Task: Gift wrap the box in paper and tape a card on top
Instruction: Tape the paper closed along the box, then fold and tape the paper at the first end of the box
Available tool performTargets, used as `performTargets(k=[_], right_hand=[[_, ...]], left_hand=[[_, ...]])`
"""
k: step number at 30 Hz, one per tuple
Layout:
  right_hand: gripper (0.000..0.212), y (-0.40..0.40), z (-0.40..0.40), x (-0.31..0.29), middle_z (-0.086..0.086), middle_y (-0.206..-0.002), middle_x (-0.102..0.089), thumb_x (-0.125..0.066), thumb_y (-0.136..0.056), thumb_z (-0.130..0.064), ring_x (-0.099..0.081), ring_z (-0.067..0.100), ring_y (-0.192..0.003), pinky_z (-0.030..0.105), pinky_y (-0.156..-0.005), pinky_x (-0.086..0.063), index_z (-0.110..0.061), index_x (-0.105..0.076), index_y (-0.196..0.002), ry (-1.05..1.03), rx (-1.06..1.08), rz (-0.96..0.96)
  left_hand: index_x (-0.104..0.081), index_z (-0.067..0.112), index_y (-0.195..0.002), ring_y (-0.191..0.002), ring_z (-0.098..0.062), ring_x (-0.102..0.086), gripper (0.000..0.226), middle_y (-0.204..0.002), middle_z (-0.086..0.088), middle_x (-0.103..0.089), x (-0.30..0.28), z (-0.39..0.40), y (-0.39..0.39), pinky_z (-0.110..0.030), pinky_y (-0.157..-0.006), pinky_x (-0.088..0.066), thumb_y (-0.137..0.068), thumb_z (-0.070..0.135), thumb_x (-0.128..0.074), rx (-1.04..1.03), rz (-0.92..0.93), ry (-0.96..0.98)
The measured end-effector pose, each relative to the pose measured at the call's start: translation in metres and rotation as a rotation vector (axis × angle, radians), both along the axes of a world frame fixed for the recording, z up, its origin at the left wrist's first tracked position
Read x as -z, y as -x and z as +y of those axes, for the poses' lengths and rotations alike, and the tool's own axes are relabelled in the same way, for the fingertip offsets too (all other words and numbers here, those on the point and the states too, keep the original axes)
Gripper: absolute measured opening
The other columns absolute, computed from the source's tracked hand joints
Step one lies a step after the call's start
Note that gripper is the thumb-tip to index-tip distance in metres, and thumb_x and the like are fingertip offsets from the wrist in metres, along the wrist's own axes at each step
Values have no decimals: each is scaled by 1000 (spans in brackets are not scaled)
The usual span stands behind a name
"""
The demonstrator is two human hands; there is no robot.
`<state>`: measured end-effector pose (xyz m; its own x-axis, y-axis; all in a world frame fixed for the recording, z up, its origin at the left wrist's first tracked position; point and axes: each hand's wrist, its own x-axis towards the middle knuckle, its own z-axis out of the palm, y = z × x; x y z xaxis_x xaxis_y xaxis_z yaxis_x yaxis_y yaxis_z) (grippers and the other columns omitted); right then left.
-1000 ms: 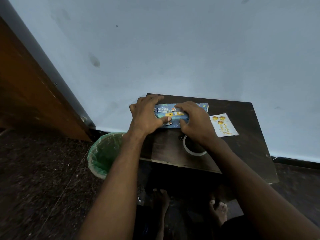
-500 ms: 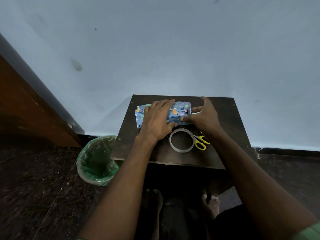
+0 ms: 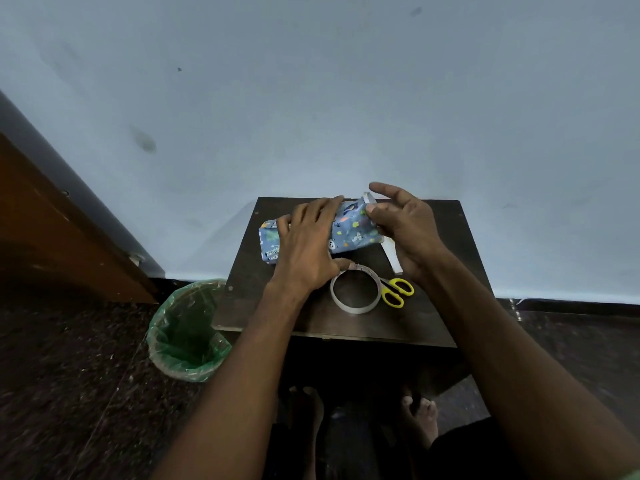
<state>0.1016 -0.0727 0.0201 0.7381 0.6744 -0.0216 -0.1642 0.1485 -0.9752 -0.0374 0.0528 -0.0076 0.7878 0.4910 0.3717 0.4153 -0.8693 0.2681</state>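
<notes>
Against a pale blue wall stands a small dark surface point(image 3: 433, 320), and on its far half lies the box point(image 3: 349, 233), already covered in blue patterned paper. Its long axis runs left to right, with the right end tipped slightly up and away.

The left hand point(image 3: 308, 247) lies flat over the middle and left of the box, fingers fairly straight, pressing it down. The right hand point(image 3: 405, 230) is at the raised right end, thumb against the paper and the other fingers spread loosely above; this grip looks wide rather than closed round anything. A strip of tape point(image 3: 391, 256) hangs from that end down towards the near side, under the right palm.

Judging by this, the right end fold is the one being closed, and the right hand is the nearer one to smooth the strip along the end while the left steadies the box.

Just near of the box sits the tape roll point(image 3: 355, 308), touching the yellow-handled scissors point(image 3: 396, 292) on its right. A green-lined bin point(image 3: 187, 330) stands on the floor to the left. No card is in view.
</notes>
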Motion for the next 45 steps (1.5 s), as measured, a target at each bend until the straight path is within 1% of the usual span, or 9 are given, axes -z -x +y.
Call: performTargets(k=[7, 17, 21, 25, 27, 30, 34, 40, 45], right_hand=[[17, 1, 2, -4, 10, -88, -77, -69, -96, -10, -69, 15, -80, 25, -65, -51, -9, -77, -111, -51, 222, -94], [34, 15, 18, 6, 13, -131, -72, -58, -105, -11, -69, 28, -121, 45, -100, -58, -6, -64, -138, -117, -196, 89], [33, 22, 23, 12, 15, -126, -73, -63, -102, -11, -72, 27, -110, 40, -92, -59, -4, -67, -134, -119, -149, 58], [30, 26, 25, 10, 14, -125, -74, -61, -104, -15, -72, 25, -109, 36, -86, -60, -5, -68, -131, -161, -118, 96], [30, 27, 26, 9, 14, -124, -74, -62, -103, -17, -72, 25, -111, 36, -85, -60, -5, -69, -130, -175, -105, 120], [32, 29, 27, 8, 13, -122, -75, -66, -101, -19, -73, 26, -111, 38, -86, -60, -5, -69, -129, -170, -102, 123], [28, 32, 27, 9, 13, -117, -76, -67, -101, -18, -73, 26, -109, 40, -87, -59, -7, -69, -126, -146, -98, 86], [21, 35, 28, 7, 7, -105, -78, -71, -99, -20, -75, 22, -100, 38, -81, -59, -13, -69, -119, -86, -67, -1], [25, 38, 26, 6, 7, -99, -78, -70, -100, -16, -76, 22, -94, 37, -75, -62, -8, -68, -123, -49, -38, -103]], left_hand=[[-64, 16, -128, -108, -25, -67, 64, -116, 2, -70, -11, 12, 7, -46, -90, -53, -66, 9, -76, 63, -330, 169], [-45, 8, -152, -129, -19, -62, 83, -144, -14, -60, -32, 14, 19, -20, -95, -54, -79, -20, -74, 231, -448, 869], [-35, 17, -159, -127, -17, -61, 92, -139, 3, -63, -37, 8, 22, -30, -102, -54, -72, 1, -56, 225, -606, 1207], [-27, 24, -167, -144, -22, -54, 110, -158, -2, -52, -40, -1, 20, -40, -120, -44, -79, 58, -84, 231, -680, 1287], [-26, 24, -168, -143, -20, -56, 101, -150, 5, -59, -45, -3, 19, -36, -117, -48, -87, 76, -57, 193, -722, 1344], [-32, 28, -167, -146, -19, -53, 63, -139, 14, -66, -39, 4, 15, -42, -123, -42, -112, 56, -19, 159, -777, 1378], [-23, 27, -169, -128, -9, -67, 52, -127, 19, -74, -31, 6, 12, -34, -114, -50, -117, 27, -25, 160, -753, 1312], [-18, 71, -155, -161, -17, -25, 67, -159, 43, -34, -11, 16, 13, -66, -129, -11, -94, 86, -40, 123, -514, 991], [-23, 79, -147, -155, -7, -30, 57, -154, 38, -37, -15, 12, 7, -60, -129, -18, -93, 81, -41, 46, -501, 915]])
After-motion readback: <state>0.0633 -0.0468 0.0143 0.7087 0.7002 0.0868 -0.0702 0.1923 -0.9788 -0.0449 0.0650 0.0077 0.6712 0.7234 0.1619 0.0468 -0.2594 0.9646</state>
